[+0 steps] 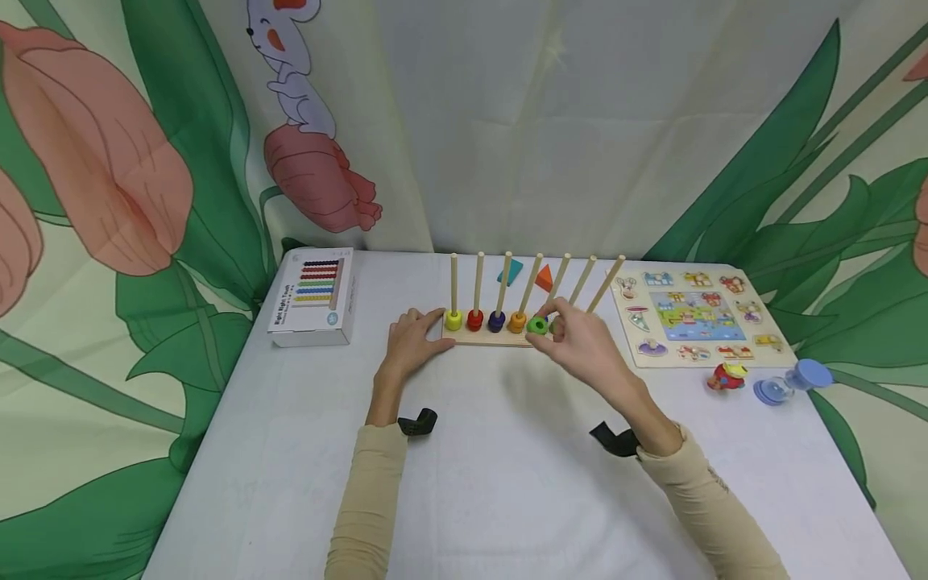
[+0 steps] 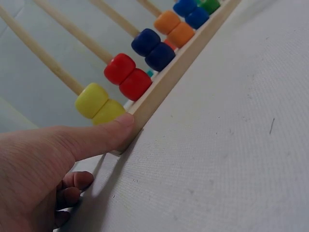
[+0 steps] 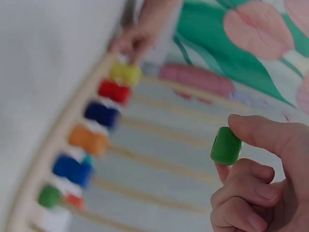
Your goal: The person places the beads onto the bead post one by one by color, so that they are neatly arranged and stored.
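Observation:
A wooden bead stacker [image 1: 486, 340] stands on the table with several upright pegs. Yellow beads [image 2: 99, 104], red beads [image 2: 126, 77], dark blue beads [image 2: 153, 50], orange beads [image 2: 174, 29] and blue beads [image 3: 72, 169] sit in pairs on its pegs. One green bead [image 3: 49, 195] is at the foot of the peg after the blue pair. My left hand [image 1: 415, 342] grips the stacker's left end, thumb at the front edge beside the yellow beads. Between thumb and index finger, my right hand [image 1: 580, 342] pinches another green bead [image 3: 226, 145], off the pegs and in front of the stacker.
At the left stands a white box [image 1: 312, 298] with a bead-rack picture. A picture puzzle board [image 1: 627, 354] lies right, with a small red and yellow toy [image 1: 727, 376] and a blue sand timer [image 1: 790, 383] before it. Teal [image 1: 513, 272] and orange pieces [image 1: 544, 279] lie behind the stacker.

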`<action>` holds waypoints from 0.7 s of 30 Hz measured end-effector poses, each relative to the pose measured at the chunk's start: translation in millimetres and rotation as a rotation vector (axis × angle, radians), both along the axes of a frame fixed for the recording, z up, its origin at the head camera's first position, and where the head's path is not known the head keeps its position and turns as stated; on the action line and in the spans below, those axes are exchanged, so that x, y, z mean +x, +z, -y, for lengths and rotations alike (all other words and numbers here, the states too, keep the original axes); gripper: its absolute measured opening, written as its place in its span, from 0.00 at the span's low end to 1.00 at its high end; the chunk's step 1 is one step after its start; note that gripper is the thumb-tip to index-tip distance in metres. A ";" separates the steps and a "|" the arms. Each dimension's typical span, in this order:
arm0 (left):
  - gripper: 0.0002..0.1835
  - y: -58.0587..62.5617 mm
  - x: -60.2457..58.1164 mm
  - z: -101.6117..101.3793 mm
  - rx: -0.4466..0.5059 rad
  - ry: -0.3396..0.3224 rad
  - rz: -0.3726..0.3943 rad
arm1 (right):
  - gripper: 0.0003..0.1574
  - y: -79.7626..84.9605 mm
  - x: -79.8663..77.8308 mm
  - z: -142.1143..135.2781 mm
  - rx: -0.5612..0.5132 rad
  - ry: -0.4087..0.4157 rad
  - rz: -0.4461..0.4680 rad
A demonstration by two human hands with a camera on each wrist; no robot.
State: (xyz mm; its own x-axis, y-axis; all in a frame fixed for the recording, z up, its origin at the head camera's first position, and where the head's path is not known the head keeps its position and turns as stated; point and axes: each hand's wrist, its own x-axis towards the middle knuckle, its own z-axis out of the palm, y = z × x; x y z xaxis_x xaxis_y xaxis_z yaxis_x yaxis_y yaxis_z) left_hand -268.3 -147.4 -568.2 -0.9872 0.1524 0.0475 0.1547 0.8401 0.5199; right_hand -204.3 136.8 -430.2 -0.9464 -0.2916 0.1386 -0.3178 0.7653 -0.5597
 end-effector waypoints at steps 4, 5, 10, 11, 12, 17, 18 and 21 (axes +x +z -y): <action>0.40 0.2 1.3 2.3 0.001 0.000 0.005 | 0.26 29.7 -10.9 -14.4 -0.001 -0.066 -0.055; 0.40 0.0 1.6 2.7 -0.001 0.000 0.008 | 0.26 36.5 -13.2 -17.7 -0.003 -0.084 -0.077; 0.40 0.3 3.4 4.3 0.004 0.006 0.015 | 0.27 62.1 -24.9 -29.2 -0.021 -0.162 -0.194; 0.39 0.4 3.5 4.5 0.005 0.009 0.015 | 0.27 65.2 -27.0 -30.7 -0.018 -0.172 -0.211; 0.40 0.5 3.7 4.4 0.008 0.010 0.015 | 0.27 67.3 -29.2 -32.0 -0.014 -0.183 -0.221; 0.40 -0.4 2.9 2.9 0.005 0.006 0.007 | 0.29 69.5 -36.7 -37.0 0.000 -0.225 -0.196; 0.40 -0.6 2.8 2.6 0.006 0.005 0.006 | 0.29 68.4 -37.9 -37.8 0.000 -0.232 -0.182; 0.40 -1.2 2.3 1.9 0.003 -0.003 0.000 | 0.27 63.9 -40.7 -40.2 0.009 -0.243 -0.145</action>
